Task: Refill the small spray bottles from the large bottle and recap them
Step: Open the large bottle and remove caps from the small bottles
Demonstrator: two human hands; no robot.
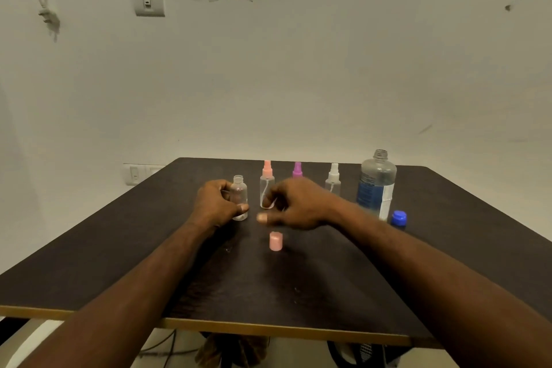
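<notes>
Left hand (215, 203): the uncapped small bottle (239, 197) is gripped, upright on the table (119, 263).
Right hand (294, 203): fingers curled; whether anything is held cannot be told.
Large bottle (377, 185): opened, blue cap (398, 217) beside it.
Pink cap (275, 241): set down, near the hands.
Progress: judged early; no bottle looks refilled, three sprayers still capped.

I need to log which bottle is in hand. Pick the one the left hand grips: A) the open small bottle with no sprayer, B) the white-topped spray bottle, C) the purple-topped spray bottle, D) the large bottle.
A: the left hand curls its fingers round the uncapped small bottle, while the large bottle stands apart at the right.
</notes>
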